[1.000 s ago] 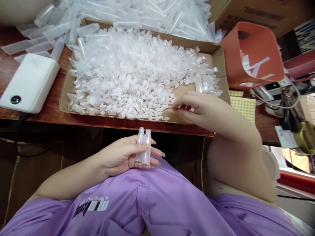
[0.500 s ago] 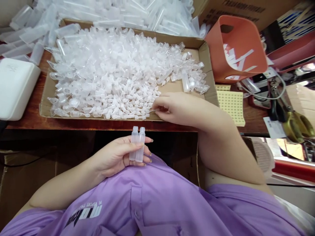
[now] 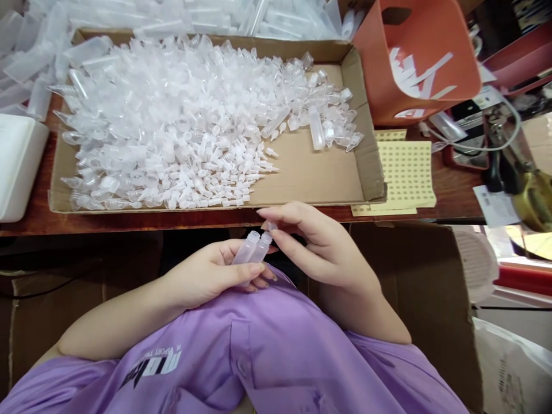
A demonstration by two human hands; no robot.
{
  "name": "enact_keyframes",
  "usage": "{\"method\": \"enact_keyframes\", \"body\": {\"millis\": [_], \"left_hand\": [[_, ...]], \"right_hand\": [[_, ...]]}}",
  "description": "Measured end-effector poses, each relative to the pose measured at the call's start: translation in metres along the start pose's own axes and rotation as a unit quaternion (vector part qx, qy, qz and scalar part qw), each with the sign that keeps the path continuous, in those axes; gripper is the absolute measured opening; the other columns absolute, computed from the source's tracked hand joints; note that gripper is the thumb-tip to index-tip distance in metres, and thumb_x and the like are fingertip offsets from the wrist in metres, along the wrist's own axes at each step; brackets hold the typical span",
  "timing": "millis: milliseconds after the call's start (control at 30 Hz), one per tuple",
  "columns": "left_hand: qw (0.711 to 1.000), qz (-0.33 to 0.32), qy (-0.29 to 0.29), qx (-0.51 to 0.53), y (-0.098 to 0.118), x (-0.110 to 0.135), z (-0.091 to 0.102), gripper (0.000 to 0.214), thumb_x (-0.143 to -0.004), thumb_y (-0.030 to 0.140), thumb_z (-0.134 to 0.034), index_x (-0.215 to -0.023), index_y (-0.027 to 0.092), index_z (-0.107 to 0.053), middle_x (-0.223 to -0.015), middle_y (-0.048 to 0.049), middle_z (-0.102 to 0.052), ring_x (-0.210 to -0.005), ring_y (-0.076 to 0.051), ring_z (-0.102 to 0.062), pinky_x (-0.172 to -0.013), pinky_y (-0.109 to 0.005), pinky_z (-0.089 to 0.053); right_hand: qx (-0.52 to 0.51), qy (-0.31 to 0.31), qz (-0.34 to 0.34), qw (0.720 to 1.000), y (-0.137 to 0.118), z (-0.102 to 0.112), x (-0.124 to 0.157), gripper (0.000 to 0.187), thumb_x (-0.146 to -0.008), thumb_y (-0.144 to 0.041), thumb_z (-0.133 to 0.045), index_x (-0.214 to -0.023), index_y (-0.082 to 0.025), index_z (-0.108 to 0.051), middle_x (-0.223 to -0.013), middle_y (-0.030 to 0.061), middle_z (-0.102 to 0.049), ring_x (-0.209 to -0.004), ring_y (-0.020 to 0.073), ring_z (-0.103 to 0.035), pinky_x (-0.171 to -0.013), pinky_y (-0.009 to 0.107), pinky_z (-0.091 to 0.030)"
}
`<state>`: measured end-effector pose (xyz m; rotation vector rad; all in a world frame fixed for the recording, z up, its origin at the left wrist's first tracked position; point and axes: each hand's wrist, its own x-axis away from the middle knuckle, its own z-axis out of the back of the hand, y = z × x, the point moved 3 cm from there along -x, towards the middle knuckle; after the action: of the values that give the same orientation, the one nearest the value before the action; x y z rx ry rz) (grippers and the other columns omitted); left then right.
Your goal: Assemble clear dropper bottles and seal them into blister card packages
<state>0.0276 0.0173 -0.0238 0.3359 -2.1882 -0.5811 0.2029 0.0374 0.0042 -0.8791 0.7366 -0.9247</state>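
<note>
My left hand [image 3: 211, 273] rests above my lap, fingers closed round two small clear plastic vials [image 3: 253, 248] held side by side, mouths pointing up and right. My right hand [image 3: 314, 244] is just right of them, thumb and forefinger pinched on a tiny clear plastic tip [image 3: 271, 225] right at the mouth of the nearer vial. Beyond both hands a shallow cardboard tray [image 3: 310, 172] lies on the wooden table, heaped with several small clear tips and caps [image 3: 181, 132].
An orange plastic bin [image 3: 414, 57] stands at the tray's right end, with a yellow perforated sheet [image 3: 407, 172] below it. A white box [image 3: 19, 164] sits at the left. Bagged clear tubes [image 3: 181, 14] lie behind the tray. Cables and tools [image 3: 509, 155] crowd the far right.
My right hand has left the tray with a tip pinched in it and come down to the vials in my left hand. The vials have tilted toward it.
</note>
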Motion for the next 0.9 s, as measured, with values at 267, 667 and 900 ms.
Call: {"method": "enact_keyframes", "body": {"millis": [267,667,900], "left_hand": [[0.997,-0.035,0.045,-0.055,0.001,0.001,-0.002,0.020,-0.078,0.034,-0.081,-0.085,0.017,-0.075,-0.082,-0.0026,-0.074,-0.070,-0.012,-0.065,-0.067,-0.022,-0.052],[0.985,-0.069,0.077,-0.135,-0.001,0.004,0.000,0.021,-0.077,0.035,-0.081,-0.074,0.016,-0.072,-0.069,0.0026,-0.065,-0.064,-0.009,-0.053,-0.065,-0.021,-0.042],[0.946,-0.190,0.124,-0.232,0.000,0.005,-0.002,0.016,-0.081,0.024,-0.073,-0.094,0.016,-0.078,-0.074,0.0006,-0.065,-0.067,-0.011,-0.055,-0.073,-0.025,-0.047]], "right_hand": [[-0.224,0.057,-0.117,0.966,0.010,-0.005,0.012,0.010,-0.089,-0.023,-0.069,-0.098,-0.022,-0.074,-0.095,0.0021,-0.077,-0.085,0.0142,-0.073,-0.078,0.027,-0.060],[-0.240,0.044,-0.175,0.954,0.008,0.002,0.013,0.001,-0.086,-0.022,-0.071,-0.086,-0.020,-0.071,-0.083,0.0002,-0.075,-0.076,0.0112,-0.071,-0.071,0.022,-0.058],[-0.048,-0.013,-0.087,0.995,-0.004,0.005,0.012,0.011,-0.091,-0.013,-0.060,-0.091,-0.020,-0.069,-0.087,0.0001,-0.072,-0.078,0.0102,-0.067,-0.073,0.022,-0.052]]}}
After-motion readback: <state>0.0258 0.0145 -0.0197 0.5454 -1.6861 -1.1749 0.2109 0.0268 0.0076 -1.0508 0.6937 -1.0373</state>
